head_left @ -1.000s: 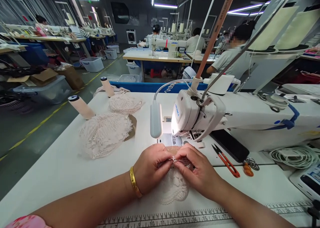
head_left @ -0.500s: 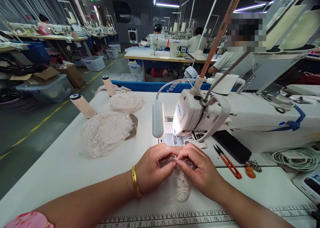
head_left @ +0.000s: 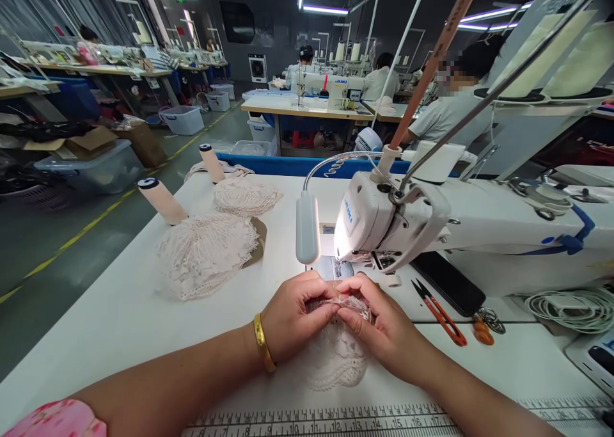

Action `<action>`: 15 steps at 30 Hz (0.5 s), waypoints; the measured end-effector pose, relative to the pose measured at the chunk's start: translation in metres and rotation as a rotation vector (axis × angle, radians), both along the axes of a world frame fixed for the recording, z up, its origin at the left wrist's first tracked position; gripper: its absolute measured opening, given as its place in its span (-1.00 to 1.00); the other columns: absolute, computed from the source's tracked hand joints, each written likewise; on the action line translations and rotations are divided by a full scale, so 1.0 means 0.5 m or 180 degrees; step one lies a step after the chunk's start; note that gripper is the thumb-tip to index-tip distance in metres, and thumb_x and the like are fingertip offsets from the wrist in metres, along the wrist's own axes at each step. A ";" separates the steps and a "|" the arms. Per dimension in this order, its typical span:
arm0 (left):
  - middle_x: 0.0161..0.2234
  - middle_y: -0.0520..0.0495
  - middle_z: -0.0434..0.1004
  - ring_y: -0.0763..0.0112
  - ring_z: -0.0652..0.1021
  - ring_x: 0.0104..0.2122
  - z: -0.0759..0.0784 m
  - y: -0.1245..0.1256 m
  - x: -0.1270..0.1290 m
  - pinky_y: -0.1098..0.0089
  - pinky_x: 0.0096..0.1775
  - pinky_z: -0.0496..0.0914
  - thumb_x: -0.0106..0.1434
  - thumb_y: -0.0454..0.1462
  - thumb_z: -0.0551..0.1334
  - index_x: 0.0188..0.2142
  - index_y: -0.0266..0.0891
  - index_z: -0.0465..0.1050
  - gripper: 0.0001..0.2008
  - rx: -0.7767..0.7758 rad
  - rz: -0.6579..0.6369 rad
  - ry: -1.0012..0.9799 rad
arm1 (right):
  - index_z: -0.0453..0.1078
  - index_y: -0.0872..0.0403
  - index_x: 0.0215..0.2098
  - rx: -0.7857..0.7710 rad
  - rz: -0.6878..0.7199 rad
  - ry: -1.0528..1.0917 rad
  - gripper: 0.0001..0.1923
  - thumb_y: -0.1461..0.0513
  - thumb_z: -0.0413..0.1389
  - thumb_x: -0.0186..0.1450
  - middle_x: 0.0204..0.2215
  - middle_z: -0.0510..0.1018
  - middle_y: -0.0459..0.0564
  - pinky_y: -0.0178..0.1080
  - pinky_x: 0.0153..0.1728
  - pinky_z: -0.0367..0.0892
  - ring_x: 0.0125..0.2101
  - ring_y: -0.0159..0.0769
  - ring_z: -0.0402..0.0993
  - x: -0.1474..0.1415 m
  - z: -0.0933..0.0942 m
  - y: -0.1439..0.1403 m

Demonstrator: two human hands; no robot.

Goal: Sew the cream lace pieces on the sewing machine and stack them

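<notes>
Head view. Two hands meet at the near middle of the white counter, just in front of the sewing machine. Left hand, one gold bangle on its wrist, has fingers pressed together, pinching the top edge of one pale lace piece. Right hand faces it, fingers likewise pinching the same edge; fingertips of both hands nearly touching. The lace is thin, openwork, scalloped along its rounded lower rim, and lies flat on the counter below the hands.

Two heaps of similar lace sit to the left, well apart from the hands, the nearer on a brown card. Two thread cones, pale, tapered, black-capped, stand tilted beside them. One red-handled thread snips lies right of the hands; one dark flat phone just behind it. One slim lamp on a bendy metal neck hangs by the machine head. One printed ruler strip runs along the counter's near edge. Coiled white cable at far right.
</notes>
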State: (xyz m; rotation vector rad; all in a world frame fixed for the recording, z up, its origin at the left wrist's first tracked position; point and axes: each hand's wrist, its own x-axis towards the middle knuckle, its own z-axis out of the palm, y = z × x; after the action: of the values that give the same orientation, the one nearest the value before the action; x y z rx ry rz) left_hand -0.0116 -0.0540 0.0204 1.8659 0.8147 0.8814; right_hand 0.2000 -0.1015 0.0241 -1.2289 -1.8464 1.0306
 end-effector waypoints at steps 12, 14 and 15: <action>-0.35 -0.01 0.47 0.34 0.46 -0.32 -0.003 -0.003 0.003 0.35 -0.26 0.33 0.35 -0.28 0.24 -0.33 -0.20 0.56 -0.86 0.0288 -0.0151 0.0134 | 0.32 -0.03 -0.21 -0.0203 0.0113 0.0088 -0.72 -0.03 0.09 0.52 -0.23 0.49 -0.09 -0.19 -0.14 0.28 -0.16 -0.20 0.40 0.003 0.006 0.009; -0.32 -0.03 0.50 0.32 0.47 -0.29 -0.004 -0.005 0.005 0.34 -0.23 0.35 0.35 -0.28 0.23 -0.32 -0.20 0.54 -0.87 0.0267 -0.0215 0.0098 | 0.31 -0.02 -0.23 -0.0128 0.0182 0.0101 -0.72 -0.01 0.10 0.52 -0.26 0.48 -0.10 -0.19 -0.13 0.27 -0.18 -0.21 0.39 0.003 0.009 0.011; -0.31 -0.02 0.52 0.33 0.48 -0.28 -0.003 -0.007 0.006 0.34 -0.21 0.35 0.34 -0.29 0.22 -0.32 -0.20 0.52 -0.88 0.0233 -0.0247 0.0056 | 0.32 -0.02 -0.24 -0.0078 0.0219 0.0099 -0.72 0.00 0.10 0.52 -0.26 0.48 -0.10 -0.19 -0.12 0.27 -0.19 -0.22 0.39 0.004 0.011 0.012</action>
State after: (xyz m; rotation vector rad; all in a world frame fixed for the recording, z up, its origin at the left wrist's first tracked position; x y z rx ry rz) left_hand -0.0086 -0.0574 0.0188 1.9583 0.7240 0.8575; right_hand 0.2018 -0.0957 0.0294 -1.1639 -1.8687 1.1067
